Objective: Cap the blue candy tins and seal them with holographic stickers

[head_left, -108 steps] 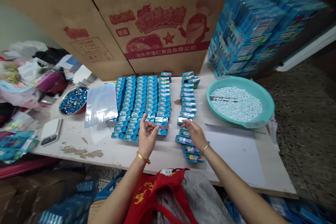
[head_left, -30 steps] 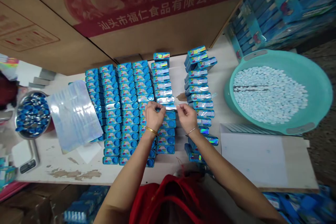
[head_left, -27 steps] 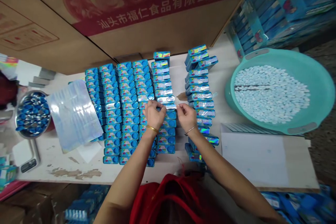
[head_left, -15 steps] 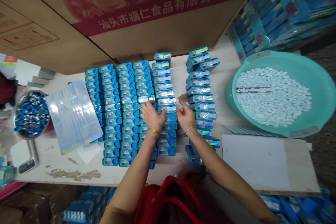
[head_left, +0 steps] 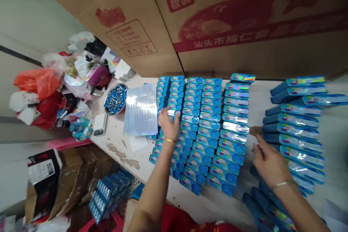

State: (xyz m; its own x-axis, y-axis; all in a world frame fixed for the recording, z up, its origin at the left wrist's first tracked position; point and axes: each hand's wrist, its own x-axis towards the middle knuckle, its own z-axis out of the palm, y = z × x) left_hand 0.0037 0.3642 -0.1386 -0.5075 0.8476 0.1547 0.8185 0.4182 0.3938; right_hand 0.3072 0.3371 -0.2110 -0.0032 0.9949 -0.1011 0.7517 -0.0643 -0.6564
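Small blue plastic boxes [head_left: 205,139], each with a round recess on top, stand in tight rows on the white table [head_left: 122,148]. My left hand [head_left: 169,123] hovers over the left rows, its thumb and fingers apart with nothing between them, near a shiny silvery sheet [head_left: 141,108]. The sheet partly covers the leftmost row. My right hand [head_left: 272,163] is in the gap beside the right-hand column of boxes [head_left: 301,139], fingers loosely bent, index finger and thumb apart; no object shows in it. Several boxes there have shiny film on top.
A metal bowl [head_left: 116,98] of small blue and silver pieces stands left of the sheet, beside a white scale [head_left: 100,123]. Large cardboard cartons [head_left: 239,54] wall off the back. Bags [head_left: 38,83] pile up at left; stacked blue packs [head_left: 108,192] sit below the table.
The view has swung left, so the turquoise tub is out of sight. My left hand has moved left from the middle rows to near the silvery sheet. My right hand stays by the gap.
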